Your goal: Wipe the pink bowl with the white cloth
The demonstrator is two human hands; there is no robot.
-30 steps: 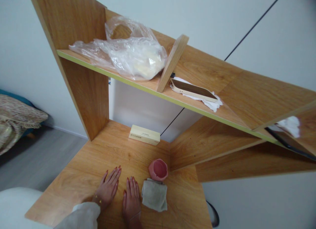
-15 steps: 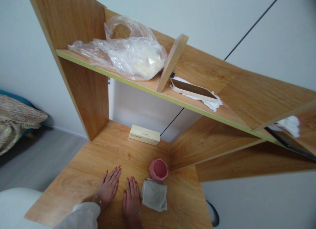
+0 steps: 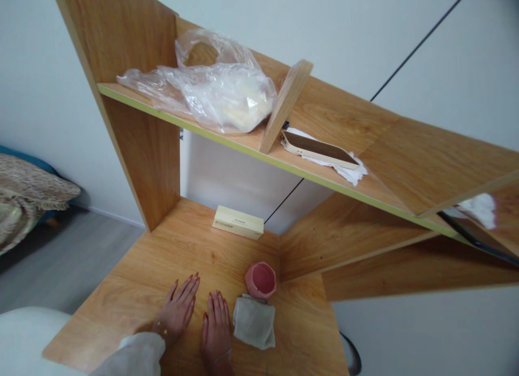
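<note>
My left hand (image 3: 178,307) lies flat on the wooden desk (image 3: 138,278), palm down, its fingers stretched out. Beside it on the right rests my right hand (image 3: 216,327), flat as well and holding nothing. A folded grey cloth (image 3: 254,322) is just right of my right hand, close to its fingers. Behind the cloth stands a pink faceted pot (image 3: 260,280), its opening facing up; it looks empty inside. Farther back, against the rear of the desk, sits a long cream box (image 3: 238,223) with small print on it.
Above the desk runs a shelf (image 3: 182,124) bearing a clear plastic bag (image 3: 227,94) with something pale inside. Right of an upright divider (image 3: 287,106), a phone-like device (image 3: 320,149) lies on white tissue (image 3: 354,175). A white chair (image 3: 32,338) stands at the left.
The view has shifted very slightly. Both hands and the things on the desk stay where they were.
</note>
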